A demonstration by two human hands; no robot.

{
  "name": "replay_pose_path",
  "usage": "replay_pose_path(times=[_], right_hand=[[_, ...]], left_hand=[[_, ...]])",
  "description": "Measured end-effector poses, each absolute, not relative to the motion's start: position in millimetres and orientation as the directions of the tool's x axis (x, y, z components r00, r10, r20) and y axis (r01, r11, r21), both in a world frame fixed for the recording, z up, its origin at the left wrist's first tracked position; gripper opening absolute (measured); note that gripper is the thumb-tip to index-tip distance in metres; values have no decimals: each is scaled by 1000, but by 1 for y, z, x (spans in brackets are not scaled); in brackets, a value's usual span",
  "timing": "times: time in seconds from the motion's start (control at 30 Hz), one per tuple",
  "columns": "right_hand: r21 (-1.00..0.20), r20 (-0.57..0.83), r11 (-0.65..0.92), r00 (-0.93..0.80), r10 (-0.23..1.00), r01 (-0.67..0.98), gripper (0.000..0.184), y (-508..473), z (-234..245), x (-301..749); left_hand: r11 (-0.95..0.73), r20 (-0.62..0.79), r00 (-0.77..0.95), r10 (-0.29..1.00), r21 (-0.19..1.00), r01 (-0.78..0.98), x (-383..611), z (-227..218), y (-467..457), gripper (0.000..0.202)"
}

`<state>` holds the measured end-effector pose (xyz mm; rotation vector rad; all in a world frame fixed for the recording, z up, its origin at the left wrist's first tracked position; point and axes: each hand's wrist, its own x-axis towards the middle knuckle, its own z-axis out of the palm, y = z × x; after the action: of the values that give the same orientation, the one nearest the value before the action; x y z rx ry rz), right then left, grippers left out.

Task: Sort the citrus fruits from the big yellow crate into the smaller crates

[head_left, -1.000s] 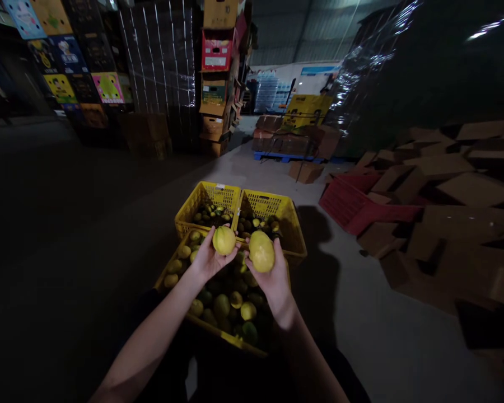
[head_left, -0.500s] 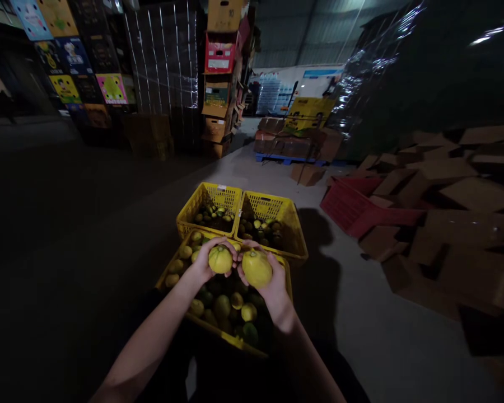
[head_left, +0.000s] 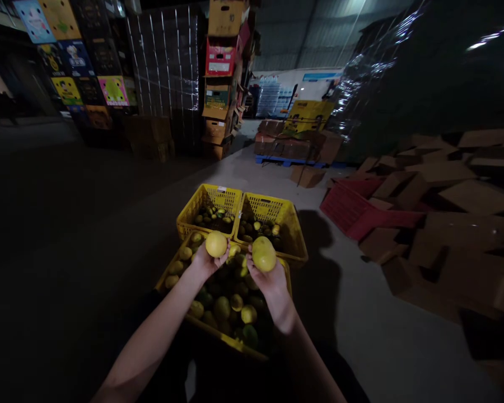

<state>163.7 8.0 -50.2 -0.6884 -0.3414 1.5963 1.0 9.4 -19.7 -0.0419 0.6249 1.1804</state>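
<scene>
The left hand point(head_left: 201, 262) curls its fingers under a round yellow fruit point(head_left: 216, 244), above the near yellow crate point(head_left: 170, 281). Just beside it, the right hand point(head_left: 265, 280) grips a larger yellow fruit point(head_left: 264, 254); its fingertips are hidden behind this fruit.

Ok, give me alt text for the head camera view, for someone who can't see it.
Each bare hand, left hand and right hand, holds a yellow fruit, left fruit and right fruit, above a yellow crate of fruit. Two more crates sit behind, in a dim warehouse.
</scene>
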Motion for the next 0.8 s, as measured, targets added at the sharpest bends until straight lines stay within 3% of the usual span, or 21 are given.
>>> replay_pose_path(times=[0.1, 0.23, 0.4, 0.5, 0.73, 0.8], right_hand=[[-639, -234, -133, 27, 972, -758, 20, 10, -52, 164], [-572, -306, -185, -2, 952, -799, 20, 6, -46, 164], [-517, -350, -312, -135, 927, -797, 17, 2, -39, 163], [-523, -370, -406, -229, 900, -749, 22, 3, -43, 163], [-559, -279, -247, -100, 955, -791, 12, 6, -53, 161], [-585, -249, -257, -131, 960, -769, 14, 5, -52, 162]], left_hand=[[347, -469, 181, 865, 298, -889, 2, -20, 9, 26], [247, -518, 60, 853, 300, -922, -4, -18, 9, 23], [350, -519, 203, 831, 204, -914, -10, -14, 8, 26], [359, -482, 209, 851, 243, -901, -11, -13, 8, 27], [360, -484, 225, 845, 206, -910, -15, -18, 12, 29], [355, -496, 202, 844, 235, -905, -13, -20, 12, 26]])
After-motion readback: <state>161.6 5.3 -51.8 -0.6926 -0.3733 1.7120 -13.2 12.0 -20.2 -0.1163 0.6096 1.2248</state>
